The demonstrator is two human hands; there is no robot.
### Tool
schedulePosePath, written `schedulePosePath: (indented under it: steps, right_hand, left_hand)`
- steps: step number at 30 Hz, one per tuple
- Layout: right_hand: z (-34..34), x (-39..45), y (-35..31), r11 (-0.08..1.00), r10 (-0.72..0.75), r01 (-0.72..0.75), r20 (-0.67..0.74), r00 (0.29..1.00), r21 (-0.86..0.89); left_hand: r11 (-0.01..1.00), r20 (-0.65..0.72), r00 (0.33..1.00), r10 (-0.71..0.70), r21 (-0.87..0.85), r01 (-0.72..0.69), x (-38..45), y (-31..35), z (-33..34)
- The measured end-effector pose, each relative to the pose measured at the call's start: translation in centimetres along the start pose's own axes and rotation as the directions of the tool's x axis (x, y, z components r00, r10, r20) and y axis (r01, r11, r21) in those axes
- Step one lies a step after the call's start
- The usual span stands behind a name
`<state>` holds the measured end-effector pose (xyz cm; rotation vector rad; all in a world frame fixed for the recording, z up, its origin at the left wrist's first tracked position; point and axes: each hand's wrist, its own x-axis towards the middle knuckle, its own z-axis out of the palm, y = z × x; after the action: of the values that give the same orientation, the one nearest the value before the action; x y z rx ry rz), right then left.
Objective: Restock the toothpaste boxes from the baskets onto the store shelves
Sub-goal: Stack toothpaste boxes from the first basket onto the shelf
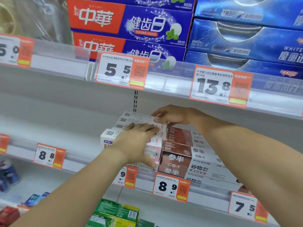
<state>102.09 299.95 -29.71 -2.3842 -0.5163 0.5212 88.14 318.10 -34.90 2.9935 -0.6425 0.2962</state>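
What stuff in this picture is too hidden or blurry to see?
Head view:
- Front of the white-pink boxes: covered by the left hand and right hand.
- Price tag: left part behind the left arm.
- Cans, far left: blurred, cut by the edge.

On the middle shelf (78, 159), white boxes (131, 119) sit stacked just left of brown boxes (178, 148).

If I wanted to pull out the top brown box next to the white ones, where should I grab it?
Grab the top brown box by its front end and top edge, coming from the open aisle side. It lies flat with its short end facing out. The white boxes press close on its left and the right hand reaches over it, so the sides are hard to pinch.
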Motion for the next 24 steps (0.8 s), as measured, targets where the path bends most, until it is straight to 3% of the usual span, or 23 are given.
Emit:
schedulePosePath:
  steps: [6, 12, 24]
  right_hand:
    - [0.0, -0.4, 0.2, 0.996, 0.077, -0.079, 0.069, 0.995, 0.032]
    - [0.8, -0.6, 0.6, 0.993, 0.015, -0.017, -0.019, 1.000, -0.119]
    - [1.6, -0.7, 1.4, 0.997, -0.012, 0.005, -0.081, 0.997, -0.083]
  left_hand:
    - [0.999, 0.001, 1.000, -0.016, 0.028, 0.016, -0.1, 0.2, 0.0]
    - [0.998, 0.080, 0.996, -0.032, 0.060, 0.028, -0.2, 0.6, -0.1]
    - [0.996, 0.137, 0.990, -0.012, 0.090, -0.001, 0.6, 1.5, -0.6]
